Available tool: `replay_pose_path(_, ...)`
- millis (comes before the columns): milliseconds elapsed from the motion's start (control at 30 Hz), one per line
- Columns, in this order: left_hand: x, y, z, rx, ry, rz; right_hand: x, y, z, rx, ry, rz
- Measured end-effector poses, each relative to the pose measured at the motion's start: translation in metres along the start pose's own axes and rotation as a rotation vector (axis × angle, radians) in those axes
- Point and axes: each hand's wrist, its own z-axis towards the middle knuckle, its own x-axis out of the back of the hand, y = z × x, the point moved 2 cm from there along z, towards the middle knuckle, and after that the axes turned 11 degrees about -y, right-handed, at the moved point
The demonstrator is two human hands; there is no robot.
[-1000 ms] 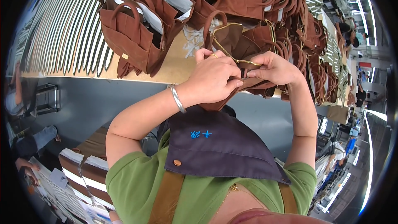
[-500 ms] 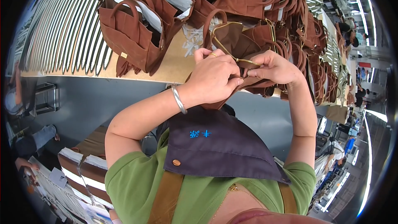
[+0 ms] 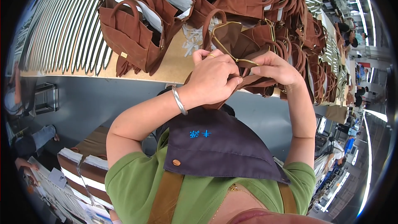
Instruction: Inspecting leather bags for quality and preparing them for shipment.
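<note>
A brown handbag (image 3: 237,41) with a gold zipper (image 3: 226,49) along its open mouth lies at the table's near edge, in front of me. My left hand (image 3: 213,76) is closed on the bag's near edge, thumb and fingers pinched together beside the zipper. On the other side of the opening, my right hand (image 3: 273,69) pinches the bag's edge close to the zipper's right end. What lies beneath my fingers is partly hidden. One rounded brown handle (image 3: 211,20) stands up at the bag's left.
Finished-looking brown handbags (image 3: 128,33) crowd the table (image 3: 176,54) at left and far side. Striped strips (image 3: 70,25) lie in a row at far left. White scraps (image 3: 192,39) sit beside the bag. Behind at lower left is a striped stack (image 3: 83,174); other people work around.
My right hand has shifted slightly, its thumb and fingers now a little farther from my left fingertips. My left hand stays nearly in place on the bag.
</note>
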Motion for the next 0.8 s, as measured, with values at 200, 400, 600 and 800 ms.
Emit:
replay_pose_path(200, -0.003, 0.001, -0.002, 0.001, 0.048, -0.003, -0.022, -0.015, 0.005, 0.010, 0.062, -0.043)
replay_pose_path(400, 0.000, 0.002, -0.003, -0.011, 0.068, 0.007, -0.026, -0.019, 0.005, -0.001, 0.090, -0.036)
replay_pose_path(600, 0.020, -0.002, 0.003, 0.003, -0.079, 0.053, -0.027, -0.018, 0.003, -0.010, 0.092, -0.084)
replay_pose_path(800, 0.023, -0.009, 0.012, -0.162, -0.308, 0.148, -0.028, -0.018, 0.004, -0.003, 0.107, -0.118)
